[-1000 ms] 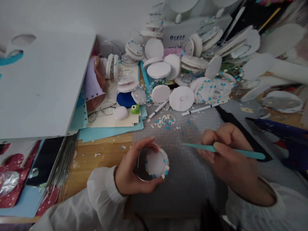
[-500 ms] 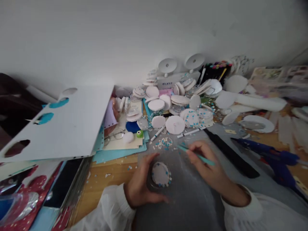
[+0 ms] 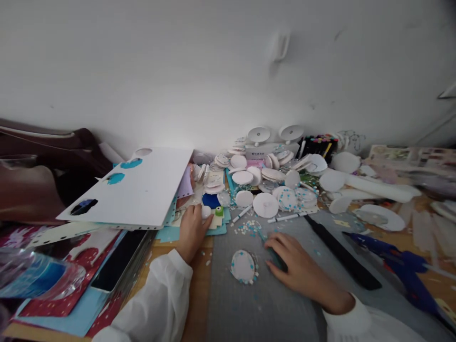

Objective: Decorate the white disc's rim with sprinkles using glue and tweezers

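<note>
A round white disc (image 3: 242,267) edged with small blue and white flower pieces lies on the grey mat (image 3: 249,313). To its right, my right hand (image 3: 290,259) rests low with fingers curled over teal tweezers (image 3: 262,237), whose tips point at loose flower pieces (image 3: 247,227). On the left, my left hand (image 3: 192,230) is at the paper stack, fingers and thumb on either side of a small white ball (image 3: 205,212). Beside the thumb sits a green toy (image 3: 219,211).
White discs (image 3: 265,205) are heaped at the back. White pens (image 3: 291,217), a black bar-shaped object (image 3: 344,254) and a blue glue gun (image 3: 388,251) lie around the mat. At left are a white board (image 3: 149,190), a phone (image 3: 119,261) and a plastic bottle (image 3: 42,275).
My left hand has left the decorated disc and moved up and left to the white ball. My right hand has lowered, tilting the tweezers beneath it. The head view has tipped upward.
</note>
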A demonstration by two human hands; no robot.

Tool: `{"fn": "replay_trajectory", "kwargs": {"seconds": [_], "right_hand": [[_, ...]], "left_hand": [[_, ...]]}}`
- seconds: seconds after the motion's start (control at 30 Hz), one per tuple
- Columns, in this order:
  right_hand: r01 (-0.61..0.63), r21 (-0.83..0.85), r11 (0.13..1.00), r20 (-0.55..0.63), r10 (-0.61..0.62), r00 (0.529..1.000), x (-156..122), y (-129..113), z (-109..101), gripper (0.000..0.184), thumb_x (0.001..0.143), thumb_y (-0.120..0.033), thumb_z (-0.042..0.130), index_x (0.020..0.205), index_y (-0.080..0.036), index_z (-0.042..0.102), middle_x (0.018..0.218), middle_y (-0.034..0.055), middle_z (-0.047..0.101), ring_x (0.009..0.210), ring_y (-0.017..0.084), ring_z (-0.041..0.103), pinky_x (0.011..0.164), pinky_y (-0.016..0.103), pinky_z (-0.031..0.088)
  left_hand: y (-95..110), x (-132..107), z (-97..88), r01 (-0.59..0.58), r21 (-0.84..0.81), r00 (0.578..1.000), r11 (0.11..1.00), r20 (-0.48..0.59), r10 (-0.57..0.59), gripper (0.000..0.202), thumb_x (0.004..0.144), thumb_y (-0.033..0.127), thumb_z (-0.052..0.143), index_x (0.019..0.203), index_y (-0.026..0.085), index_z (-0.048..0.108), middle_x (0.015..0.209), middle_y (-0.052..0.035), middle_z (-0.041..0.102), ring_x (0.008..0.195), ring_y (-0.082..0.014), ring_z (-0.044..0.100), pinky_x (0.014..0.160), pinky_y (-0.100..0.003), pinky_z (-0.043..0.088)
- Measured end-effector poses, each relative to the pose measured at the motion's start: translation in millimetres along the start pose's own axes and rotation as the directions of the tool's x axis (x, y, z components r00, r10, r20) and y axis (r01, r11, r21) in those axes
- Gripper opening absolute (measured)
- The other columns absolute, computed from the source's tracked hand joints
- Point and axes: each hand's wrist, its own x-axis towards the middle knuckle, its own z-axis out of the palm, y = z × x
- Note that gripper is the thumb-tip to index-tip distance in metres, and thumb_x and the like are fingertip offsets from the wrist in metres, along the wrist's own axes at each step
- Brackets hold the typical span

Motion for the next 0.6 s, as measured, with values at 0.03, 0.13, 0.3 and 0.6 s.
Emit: {"fn": "replay_trajectory", "kwargs": {"seconds": [0.03, 0.13, 0.3, 0.6], "right_hand": [[0.002, -0.004, 1.000, -0.026, -0.002, 1.000, -2.1, -0.1, -3.0, 0.023, 0.082, -0.016, 0.053, 0.104, -0.021, 0.051, 0.111, 0.0088, 0.051, 0.106, 0.024, 0.048, 0.090, 0.043, 0.042], [0.010, 0.054, 0.999, -0.191, 0.001, 0.982, -5.3, -9.2, -14.7, 0.019, 0.085, -0.013, 0.049, 0.101, -0.022, 0.050, 0.109, 0.0077, 0.051, 0.106, 0.021, 0.048, 0.090, 0.041, 0.041], [0.006, 0.450, 0.893, -0.326, 0.159, 0.932, 7.3, -60.5, -35.8, 0.018, 0.086, -0.021, 0.053, 0.102, -0.024, 0.048, 0.091, 0.0022, 0.052, 0.082, 0.013, 0.053, 0.074, 0.029, 0.047], [-0.143, 0.861, 0.488, 0.064, 0.174, 0.983, 19.0, -116.3, -63.0, 0.019, 0.084, -0.030, 0.059, 0.102, -0.026, 0.055, 0.093, -0.0001, 0.060, 0.085, 0.011, 0.059, 0.073, 0.021, 0.049]], "left_hand": [[-1.0, -0.9, 0.5, -0.004, -0.028, 1.000, 1.000, -0.007, 0.004, 0.025, 0.080, 0.030, 0.063, 0.098, 0.016, 0.053, 0.092, -0.0095, 0.058, 0.089, -0.0267, 0.058, 0.080, -0.047, 0.050], [5.6, -8.9, -8.4, -0.034, -0.136, 0.999, 0.990, -0.023, 0.031, 0.042, 0.078, 0.026, 0.065, 0.114, 0.017, 0.045, 0.100, -0.0095, 0.057, 0.095, -0.0257, 0.059, 0.084, -0.047, 0.051], [60.4, -44.7, -52.8, -0.084, -0.464, 0.996, 0.882, -0.007, 0.091, 0.058, 0.077, 0.022, 0.067, 0.125, 0.024, 0.036, 0.115, -0.0078, 0.055, 0.104, -0.0204, 0.058, 0.084, -0.035, 0.055], [118.1, -78.6, -108.8, 0.200, -0.921, 0.973, 0.335, 0.227, 0.042, 0.055, 0.073, 0.015, 0.073, 0.120, 0.030, 0.049, 0.107, -0.0026, 0.058, 0.101, -0.0166, 0.059, 0.088, -0.025, 0.053]]}}
